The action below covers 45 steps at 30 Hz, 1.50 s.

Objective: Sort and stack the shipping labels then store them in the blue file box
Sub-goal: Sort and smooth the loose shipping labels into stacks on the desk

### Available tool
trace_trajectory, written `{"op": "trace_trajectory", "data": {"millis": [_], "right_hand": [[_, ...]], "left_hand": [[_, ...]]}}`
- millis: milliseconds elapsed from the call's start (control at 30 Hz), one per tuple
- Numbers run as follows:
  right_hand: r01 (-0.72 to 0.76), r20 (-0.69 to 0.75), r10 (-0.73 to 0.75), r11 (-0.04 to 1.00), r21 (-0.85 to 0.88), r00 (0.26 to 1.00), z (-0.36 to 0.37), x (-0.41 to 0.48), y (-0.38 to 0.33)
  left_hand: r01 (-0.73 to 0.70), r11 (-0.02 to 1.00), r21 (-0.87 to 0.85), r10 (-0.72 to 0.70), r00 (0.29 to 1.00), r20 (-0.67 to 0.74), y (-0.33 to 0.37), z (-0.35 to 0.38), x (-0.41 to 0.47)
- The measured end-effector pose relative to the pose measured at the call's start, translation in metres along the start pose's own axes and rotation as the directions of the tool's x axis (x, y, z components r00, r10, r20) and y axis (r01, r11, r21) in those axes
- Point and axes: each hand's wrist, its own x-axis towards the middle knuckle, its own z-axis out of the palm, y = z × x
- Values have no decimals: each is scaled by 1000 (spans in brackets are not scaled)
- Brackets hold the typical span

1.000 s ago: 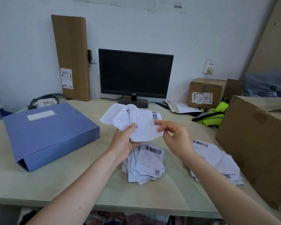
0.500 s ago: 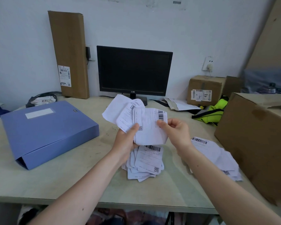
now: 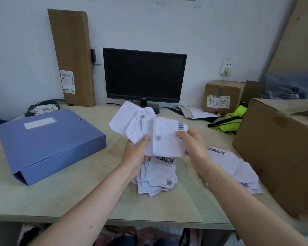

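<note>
A fanned bunch of white shipping labels point(image 3: 132, 121) is held above the desk by my left hand point(image 3: 135, 153), thumb on top. My right hand point(image 3: 194, 144) pinches the front label point(image 3: 165, 139) of that bunch at its right edge, near its barcode. Below the hands a loose pile of labels point(image 3: 158, 174) lies on the desk, barcode side up. A second spread of labels point(image 3: 233, 166) lies to the right of my right forearm. The blue file box point(image 3: 46, 142) lies flat and closed on the left of the desk.
A dark monitor point(image 3: 144, 75) stands at the back centre. A tall cardboard box point(image 3: 73, 55) leans on the wall. A big cardboard box point(image 3: 281, 153) fills the right side, a small one point(image 3: 222, 96) behind it, with a yellow-green vest point(image 3: 229, 119) and torn mailer point(image 3: 194, 112).
Both hands have held the bunch raised above the pile. The front label has shifted right in my right hand's pinch, and the view has tilted slightly.
</note>
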Motion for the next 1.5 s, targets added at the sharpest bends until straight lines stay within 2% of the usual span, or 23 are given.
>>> {"op": "trace_trajectory", "data": {"millis": [100, 267, 367, 467, 533, 600, 633, 667, 733, 767, 833, 900, 1000, 1133, 1233, 1333, 1433, 1500], "right_hand": [[58, 65, -52, 994, -91, 997, -4, 1, 2], [139, -139, -184, 949, -282, 973, -36, 11, 1], [105, -231, -221, 898, -427, 948, -66, 18, 1], [30, -236, -263, 724, -689, 936, -93, 19, -1], [-29, -198, -263, 531, -847, 944, -107, 20, 0], [-82, -156, -204, 330, -941, 966, -114, 21, 6], [-84, -147, -212, 280, -956, 966, -115, 22, 9], [-62, -137, -251, 286, -956, 958, -114, 22, 11], [74, -104, -382, 423, -903, 918, -104, 21, 9], [162, -92, -416, 535, -829, 904, -96, 19, 3], [280, -70, -389, 764, -581, 918, -76, 14, -10], [338, -9, -370, 857, -389, 929, -55, 10, -25], [376, 126, -354, 870, -319, 927, -31, 11, -44], [286, 227, -213, 884, -369, 950, -14, 15, -56], [325, 54, -321, 931, -165, 946, -11, 17, -54], [351, -66, -348, 936, 41, 935, -10, 15, -55], [384, -111, -372, 916, 115, 922, -11, 15, -53], [445, -122, -435, 892, 77, 892, -9, 15, -49]], "left_hand": [[14, 1000, 22, -15, 999, 51, -2, 6, -3], [62, 996, -58, -57, 994, 93, -3, 14, -4], [89, 994, -68, -79, 988, 133, -4, 24, -6], [94, 994, -62, -83, 983, 165, -6, 32, -8], [99, 993, -58, -86, 979, 185, -7, 37, -10], [104, 993, -51, -92, 977, 190, -8, 40, -11], [110, 993, -46, -100, 977, 189, -8, 41, -12], [118, 992, -40, -108, 976, 189, -9, 42, -12], [127, 992, -24, -120, 974, 193, -9, 42, -12], [131, 991, -8, -127, 972, 195, -9, 42, -13], [132, 990, 46, -139, 970, 197, -9, 42, -13], [124, 986, 112, -146, 967, 211, -6, 40, -15], [107, 970, 219, -170, 942, 290, 1, 35, -19], [76, 935, 345, -206, 910, 360, 8, 28, -21], [87, 934, 347, -203, 927, 316, 11, 20, -20], [125, 936, 328, -212, 946, 245, 14, 9, -16], [155, 952, 265, -204, 964, 168, 17, 4, -14], [169, 967, 190, -198, 970, 143, 20, 3, -14]]}}
